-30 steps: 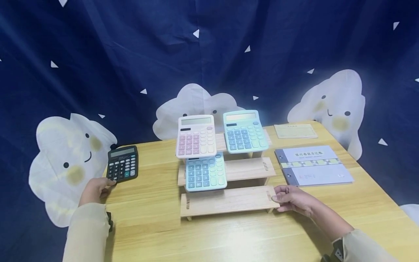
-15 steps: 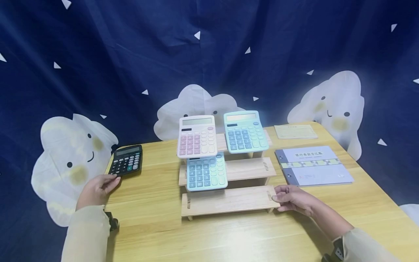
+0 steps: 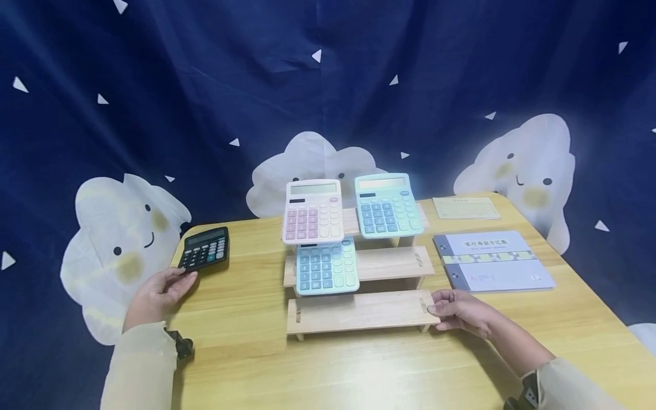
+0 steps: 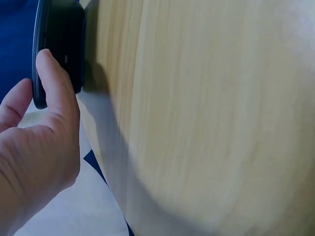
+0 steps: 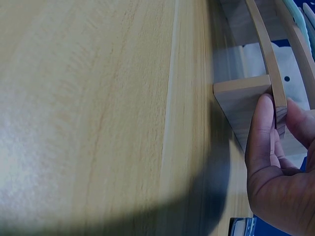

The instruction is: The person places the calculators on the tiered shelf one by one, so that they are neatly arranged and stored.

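My left hand [image 3: 160, 295] pinches a black desk calculator [image 3: 206, 248] by its near left corner, at the left edge of the table. In the left wrist view, fingers lie on both sides of the calculator [image 4: 69, 34], which is edge-on with a shadow beside it. The right hand [image 3: 461, 312] grips the right end of the lowest step [image 3: 364, 312] of a three-step wooden rack. Seen from the right wrist, thumb and fingers are on either side of that board [image 5: 269, 59]. A light blue calculator [image 3: 328, 267] rests on the middle step.
A pink-and-white calculator [image 3: 313, 213] and another light blue one [image 3: 388, 205] stand on the top step. To the right lie a grey-blue account book [image 3: 494, 267] and a paper slip pad [image 3: 466, 208]. Behind the table [image 3: 246, 364] hangs a dark blue curtain [image 3: 230, 68] with clouds.
My left hand has closed around the black calculator's corner, shifting it slightly to the right and tilting it. The right hand keeps its grip on the rack.
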The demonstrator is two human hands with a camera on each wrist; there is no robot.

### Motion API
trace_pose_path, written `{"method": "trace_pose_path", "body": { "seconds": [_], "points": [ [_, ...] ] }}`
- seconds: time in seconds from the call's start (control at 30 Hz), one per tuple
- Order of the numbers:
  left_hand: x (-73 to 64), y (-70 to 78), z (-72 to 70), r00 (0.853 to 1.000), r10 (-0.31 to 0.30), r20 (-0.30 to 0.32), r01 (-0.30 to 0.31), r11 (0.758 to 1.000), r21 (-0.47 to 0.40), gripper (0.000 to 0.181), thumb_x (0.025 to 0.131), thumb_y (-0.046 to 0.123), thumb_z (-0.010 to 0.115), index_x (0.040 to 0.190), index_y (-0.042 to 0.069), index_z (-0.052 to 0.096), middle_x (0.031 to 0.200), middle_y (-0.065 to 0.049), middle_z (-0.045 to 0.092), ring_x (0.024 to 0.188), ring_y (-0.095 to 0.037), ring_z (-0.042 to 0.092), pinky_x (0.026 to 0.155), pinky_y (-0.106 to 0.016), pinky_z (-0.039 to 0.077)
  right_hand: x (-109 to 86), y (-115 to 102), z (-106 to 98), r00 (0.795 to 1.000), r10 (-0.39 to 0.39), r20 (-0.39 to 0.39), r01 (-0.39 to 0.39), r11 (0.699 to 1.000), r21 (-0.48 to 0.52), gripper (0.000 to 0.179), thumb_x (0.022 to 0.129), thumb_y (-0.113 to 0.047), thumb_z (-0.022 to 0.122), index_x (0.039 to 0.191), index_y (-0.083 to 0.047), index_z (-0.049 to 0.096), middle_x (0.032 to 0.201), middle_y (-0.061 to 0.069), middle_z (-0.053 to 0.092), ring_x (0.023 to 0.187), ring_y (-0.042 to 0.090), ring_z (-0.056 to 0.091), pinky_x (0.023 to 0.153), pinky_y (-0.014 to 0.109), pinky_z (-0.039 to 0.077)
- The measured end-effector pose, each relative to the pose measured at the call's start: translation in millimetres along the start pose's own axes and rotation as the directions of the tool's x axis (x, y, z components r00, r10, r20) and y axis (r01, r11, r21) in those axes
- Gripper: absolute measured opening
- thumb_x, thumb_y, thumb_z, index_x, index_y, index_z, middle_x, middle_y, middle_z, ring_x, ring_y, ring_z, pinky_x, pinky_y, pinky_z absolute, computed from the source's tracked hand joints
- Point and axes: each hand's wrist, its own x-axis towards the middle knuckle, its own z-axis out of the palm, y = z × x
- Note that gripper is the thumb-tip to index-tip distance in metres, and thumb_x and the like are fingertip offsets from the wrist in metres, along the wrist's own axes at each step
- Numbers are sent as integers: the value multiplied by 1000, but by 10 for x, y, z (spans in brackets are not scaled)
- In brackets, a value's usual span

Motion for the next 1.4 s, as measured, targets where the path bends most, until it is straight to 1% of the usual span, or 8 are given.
{"method": "trace_pose_path", "body": {
  "seconds": [0.03,0.07,0.2,0.43,0.87,1.0,1.13,1.4],
  "points": [
    [18,17,17,997,-42,-68,31,986,-161,17,96,-3,44,88,-9,58,93,-31,61,98,-36,63,109,-33,36,2,0,0,1000,1,0,-1,1000,1,20,88,-3,60,103,4,49,86,3,60,75,14,64,73,29,60],
    [32,26,29,995,-47,-84,32,984,-173,15,95,-3,44,88,-9,56,91,-31,61,97,-37,63,108,-35,37,3,0,1,1000,1,3,-1,1000,1,21,88,-3,60,104,4,48,86,3,59,75,14,64,74,29,60],
    [33,35,72,995,-18,-99,3,988,-152,13,95,-4,43,87,-7,53,87,-30,64,92,-37,65,103,-35,42,6,-13,1,1000,6,5,-6,1000,-7,21,88,-3,59,106,5,49,89,5,61,77,16,64,75,29,59],
    [-121,18,240,999,43,9,-42,994,-104,13,93,-10,42,85,-6,53,86,-31,64,85,-43,66,99,-39,46,-8,-61,-9,1000,-17,9,18,1000,-13,17,90,-2,56,105,4,51,88,7,63,76,15,65,72,26,60],
    [-610,-41,828,977,191,96,-192,981,-3,18,95,-5,42,87,-7,58,86,-27,66,82,-38,68,90,-39,53,-25,-35,-12,1000,-13,1,13,1000,-13,16,90,-3,57,104,3,52,85,5,62,75,13,64,72,27,60],
    [-751,-141,981,965,227,134,-231,973,13,14,95,-4,43,92,-6,56,88,-26,67,85,-36,68,85,-40,56,-25,-24,-10,1000,-13,2,13,1000,-18,17,90,-4,57,105,4,51,85,5,62,75,13,64,72,27,60],
    [-894,-261,1146,945,244,217,-253,967,18,18,96,-5,40,93,-8,57,89,-27,67,85,-36,68,82,-40,57,-26,-18,-12,1000,-9,2,9,1000,-30,17,91,-4,57,105,4,51,85,5,62,75,13,63,73,27,59],
    [-1157,-572,1473,882,238,406,-294,953,79,25,96,-7,33,95,-11,58,90,-29,67,86,-36,68,81,-39,58,-34,-32,15,1000,-14,13,15,999,-33,19,90,-3,56,106,5,50,87,6,61,77,14,64,74,27,59]
  ]
}}
